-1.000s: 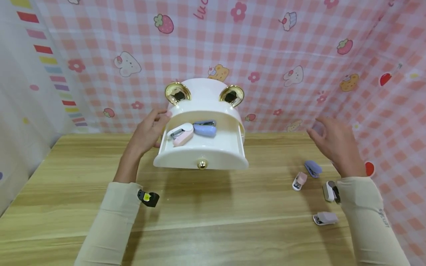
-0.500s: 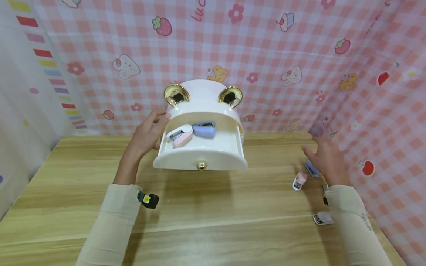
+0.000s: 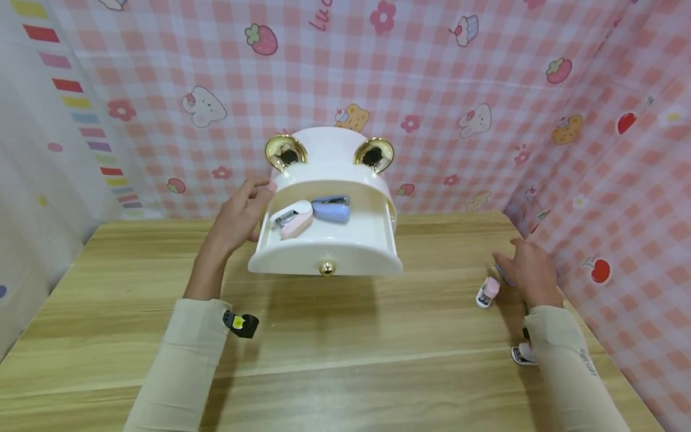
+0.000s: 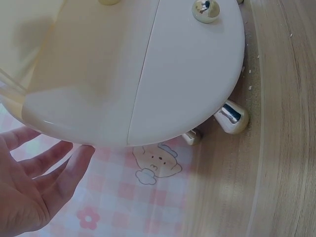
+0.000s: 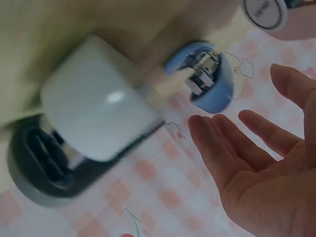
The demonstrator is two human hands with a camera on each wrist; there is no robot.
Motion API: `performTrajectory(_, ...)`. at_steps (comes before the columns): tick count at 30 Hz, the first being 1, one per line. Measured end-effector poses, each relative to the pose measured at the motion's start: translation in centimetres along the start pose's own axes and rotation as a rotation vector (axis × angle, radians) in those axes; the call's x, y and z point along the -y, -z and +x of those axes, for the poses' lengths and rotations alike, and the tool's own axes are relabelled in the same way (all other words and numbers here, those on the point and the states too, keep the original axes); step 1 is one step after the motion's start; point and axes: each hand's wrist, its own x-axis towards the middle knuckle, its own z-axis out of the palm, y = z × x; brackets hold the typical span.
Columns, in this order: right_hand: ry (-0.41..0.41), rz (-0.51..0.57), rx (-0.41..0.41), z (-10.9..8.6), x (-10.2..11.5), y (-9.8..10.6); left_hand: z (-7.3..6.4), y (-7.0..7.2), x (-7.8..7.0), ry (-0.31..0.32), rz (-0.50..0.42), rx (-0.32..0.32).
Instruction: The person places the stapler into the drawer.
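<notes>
Currently, the small blue plastic stapler [image 5: 224, 88] lies near the right edge of the light wood-grain desk [image 3: 378, 372], toward the far right corner, mostly hidden under the right hand [image 3: 531, 273] in the head view. Right grip: thumb and fingers spread, holding nothing; fingertips just beside the stapler, contact uncertain. Left hand [image 3: 237, 219]: grip loose, fingers nearly straight against the side of the white rounded plastic housing [image 3: 332, 153]; the white drawer with round gold knob [image 3: 291, 259] stands pulled out. Technique (judgement): pinch the blue body across its sides, clear of the pink-and-white mini stapler [image 3: 490, 287] and white-and-dark stapler [image 5: 94, 98]; lift straight up; left fingers best kept light, just steadying.
</notes>
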Motion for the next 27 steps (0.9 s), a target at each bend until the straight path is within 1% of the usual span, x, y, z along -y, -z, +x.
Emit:
performTrajectory(4,-0.047,0.003,0.012,-0.2,-0.5,-0.6,0.0,0.0,0.1,-0.005,0.002,-0.004)
performTrajectory(7,-0.053,-0.002,0.010,-0.3,-0.9,-0.9,0.1,0.0,0.1,-0.007,-0.002,-0.004)
performTrajectory(10,-0.056,-0.002,0.022,-0.3,-1.2,-1.1,0.0,0.0,0.1,-0.004,-0.005,-0.003)
performTrajectory(14,-0.054,0.003,0.061,-0.4,-1.4,-1.1,0.0,0.0,0.0,-0.002,-0.004,-0.004)
performTrajectory(21,-0.042,0.010,0.081,-0.3,-1.6,-1.3,0.0,0.0,-0.1,0.001,-0.004,-0.002)
performTrajectory(27,-0.031,-0.011,0.110,-0.2,-1.9,-1.3,-0.1,0.0,0.1,0.012,-0.006,0.004)
